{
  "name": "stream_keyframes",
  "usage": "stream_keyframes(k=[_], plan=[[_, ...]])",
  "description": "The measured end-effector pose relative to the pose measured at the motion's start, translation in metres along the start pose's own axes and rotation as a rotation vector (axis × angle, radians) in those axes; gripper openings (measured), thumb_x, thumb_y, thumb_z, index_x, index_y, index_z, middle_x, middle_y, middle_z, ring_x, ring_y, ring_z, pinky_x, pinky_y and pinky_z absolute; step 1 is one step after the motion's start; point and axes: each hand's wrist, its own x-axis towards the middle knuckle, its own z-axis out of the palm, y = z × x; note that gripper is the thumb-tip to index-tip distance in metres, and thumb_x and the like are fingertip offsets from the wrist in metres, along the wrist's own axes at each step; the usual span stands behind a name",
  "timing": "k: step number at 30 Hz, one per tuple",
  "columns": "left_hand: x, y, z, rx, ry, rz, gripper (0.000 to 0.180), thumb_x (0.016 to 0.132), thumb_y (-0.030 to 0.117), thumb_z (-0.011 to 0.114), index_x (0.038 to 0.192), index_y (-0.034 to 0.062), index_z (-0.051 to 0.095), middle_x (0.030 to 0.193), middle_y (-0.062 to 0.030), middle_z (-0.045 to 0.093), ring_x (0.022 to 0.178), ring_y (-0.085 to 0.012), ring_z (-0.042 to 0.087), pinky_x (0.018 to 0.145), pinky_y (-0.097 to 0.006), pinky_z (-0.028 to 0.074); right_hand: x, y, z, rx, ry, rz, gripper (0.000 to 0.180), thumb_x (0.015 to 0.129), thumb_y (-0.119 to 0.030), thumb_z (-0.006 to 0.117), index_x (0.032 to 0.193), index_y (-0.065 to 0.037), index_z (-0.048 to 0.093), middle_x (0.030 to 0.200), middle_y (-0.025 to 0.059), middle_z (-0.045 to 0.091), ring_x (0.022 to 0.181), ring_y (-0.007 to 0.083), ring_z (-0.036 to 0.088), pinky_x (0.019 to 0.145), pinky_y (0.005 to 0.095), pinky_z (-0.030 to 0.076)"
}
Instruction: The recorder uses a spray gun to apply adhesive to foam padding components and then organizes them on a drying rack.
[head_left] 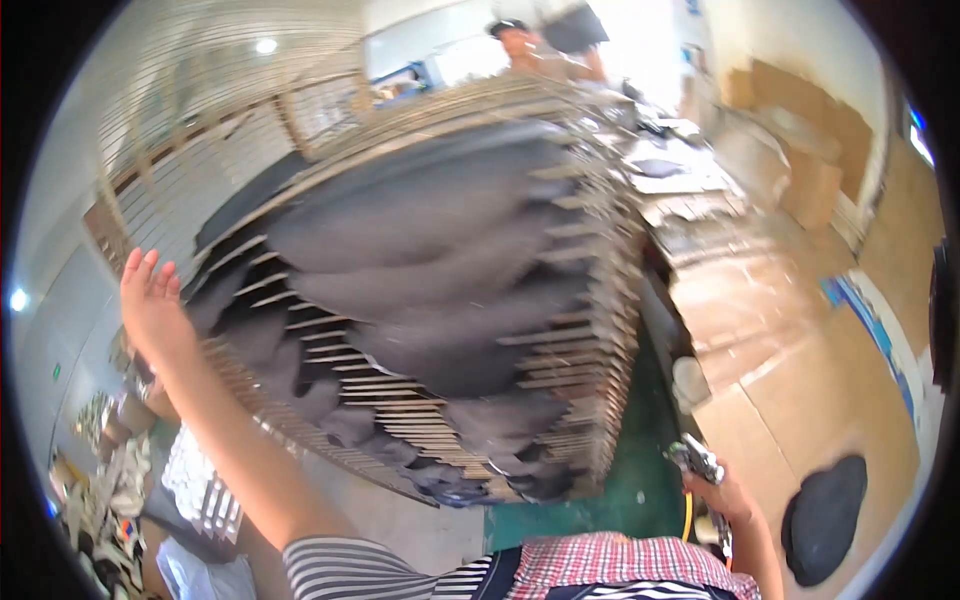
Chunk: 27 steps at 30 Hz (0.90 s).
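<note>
Racks filled the middle of the view: a tall slatted rack (590,330) whose many thin shelves held dark grey, leaf-shaped flat pieces (420,230), one stacked above another from top to bottom. At the rack's left edge the left hand (152,305) was raised with fingers spread and palm open, resting against or just beside the shelf ends; actual contact could not be told. Below the rack lay a green floor (640,490). To the rack's lower right, the right hand (722,492) was curled tight around a metal spray gun (697,460) with a yellow hose (688,515). Farther right of the rack, one dark piece (825,518) lay on a cardboard-covered table (790,380). Behind the rack another person (520,45) stood, blurred and partly hidden.
</note>
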Motion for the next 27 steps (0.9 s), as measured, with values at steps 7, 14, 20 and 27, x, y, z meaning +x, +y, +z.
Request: stream_keyframes(k=[7, 14, 20, 27], plan=[[-0.403, -0.020, 0.205, -0.589, -1.192, -0.598, 0.024, 0.087, -0.001, 0.055, 0.111, -0.0042, 0.058, 0.087, -0.0131, 0.062, 0.077, -0.0211, 0.061, 0.069, -0.031, 0.050, -0.109, 0.031, -0.084, -0.118, 0.240, 0.046, 0.046, 0.085, -0.013, 0.069, 0.127, -0.008, 0.052, 0.095, 0.0016, 0.061, 0.086, 0.0109, 0.056, 0.079, 0.0284, 0.047], [-0.792, -0.108, 0.320, -0.071, -1.643, -0.754, 0.023, 0.076, 0.010, 0.066, 0.098, 0.0031, 0.069, 0.081, -0.0064, 0.066, 0.073, -0.0163, 0.062, 0.068, -0.029, 0.049, -0.301, 0.100, -0.147, 0.075, 0.840, 0.235, 0.054, 0.084, -0.017, 0.071, 0.132, -0.007, 0.047, 0.103, 0.0022, 0.059, 0.091, 0.0116, 0.054, 0.081, 0.0278, 0.046], [-0.936, -0.033, 0.334, 0.243, -1.940, -0.194, 0.024, 0.074, 0.017, 0.068, 0.097, 0.0100, 0.070, 0.093, -0.0101, 0.065, 0.091, -0.0273, 0.060, 0.079, -0.037, 0.049, -0.403, 0.140, -0.132, 0.377, 1.225, 0.333, 0.059, 0.083, -0.012, 0.071, 0.135, -0.002, 0.045, 0.096, 0.0034, 0.061, 0.079, 0.0109, 0.059, 0.073, 0.0262, 0.050], [-0.962, -0.008, 0.358, 0.439, -2.008, -0.206, 0.014, 0.075, 0.016, 0.064, 0.088, 0.0116, 0.069, 0.092, -0.0097, 0.063, 0.094, -0.0266, 0.058, 0.083, -0.036, 0.048, -0.409, 0.145, -0.126, 0.439, 1.241, 0.331, 0.056, 0.082, -0.015, 0.072, 0.132, -0.003, 0.049, 0.095, 0.0021, 0.061, 0.078, 0.0100, 0.059, 0.071, 0.0262, 0.050]])
